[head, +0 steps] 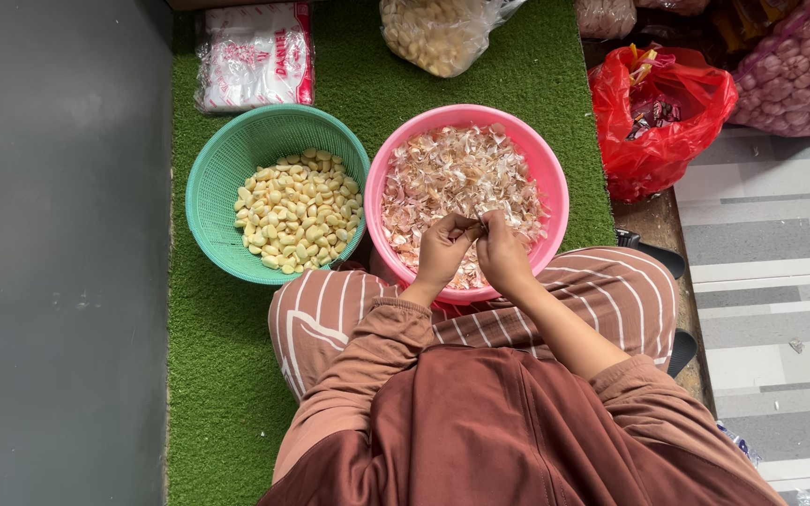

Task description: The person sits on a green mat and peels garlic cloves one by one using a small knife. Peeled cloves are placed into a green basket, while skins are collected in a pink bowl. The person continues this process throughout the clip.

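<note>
A pink basket [555, 183] in front of me holds a heap of papery garlic skins [457, 173]. Over its near rim my left hand [442, 251] and my right hand [503, 253] meet, fingertips pinched together on a small garlic clove [476, 228] that is mostly hidden by the fingers. Left of the pink basket, a green basket [222, 164] holds many peeled pale-yellow garlic cloves [299, 211]. Both baskets stand on a green artificial-grass mat [222, 375]. My striped trousers and brown sleeves fill the lower frame.
A clear bag of unpeeled garlic [438, 33] lies at the back, a white-and-red packet [255, 56] at back left. A red plastic bag [658, 117] and a pink mesh sack of garlic [803, 70] are at right. Grey floor left, tiled floor right.
</note>
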